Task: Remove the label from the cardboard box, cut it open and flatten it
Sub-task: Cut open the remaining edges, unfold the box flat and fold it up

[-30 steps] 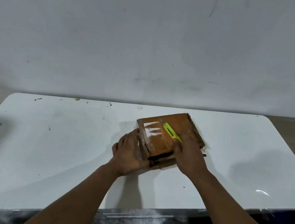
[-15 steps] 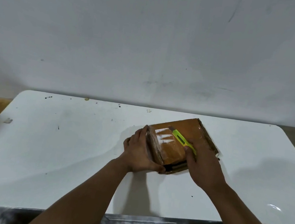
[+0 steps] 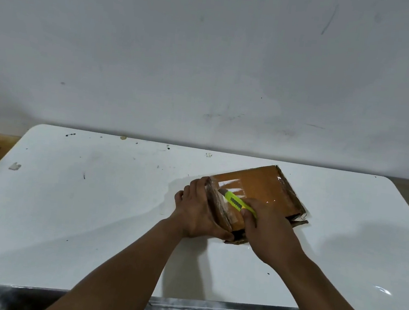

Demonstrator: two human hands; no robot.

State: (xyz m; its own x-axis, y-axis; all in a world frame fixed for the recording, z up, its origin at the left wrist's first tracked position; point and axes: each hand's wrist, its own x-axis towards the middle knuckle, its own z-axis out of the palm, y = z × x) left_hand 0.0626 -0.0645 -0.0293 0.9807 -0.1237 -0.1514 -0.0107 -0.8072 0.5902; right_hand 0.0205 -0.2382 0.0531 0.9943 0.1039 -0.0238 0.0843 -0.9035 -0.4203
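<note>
1. Brown cardboard box (image 3: 258, 186) sits on the white bench (image 3: 90, 205), right of center and turned at an angle to the bench edge. The top face is shiny with clear tape, and the edges look pretty ragged.
2. Left hand (image 3: 197, 210) is flat against the box's left side, fingers up along the edge and thumb tucked under the near corner. So that grip is spread and pressing, not curled around anything.
3. Right hand (image 3: 269, 226) has its grip wrapped around a yellow-green utility knife (image 3: 237, 202), thumb along the handle. The tip points up-left and sits on the box top near the left edge.
4. Can't really tell if the blade is into the tape or just resting on it.
5. Scuffed white wall (image 3: 208, 66) behind the bench.
</note>
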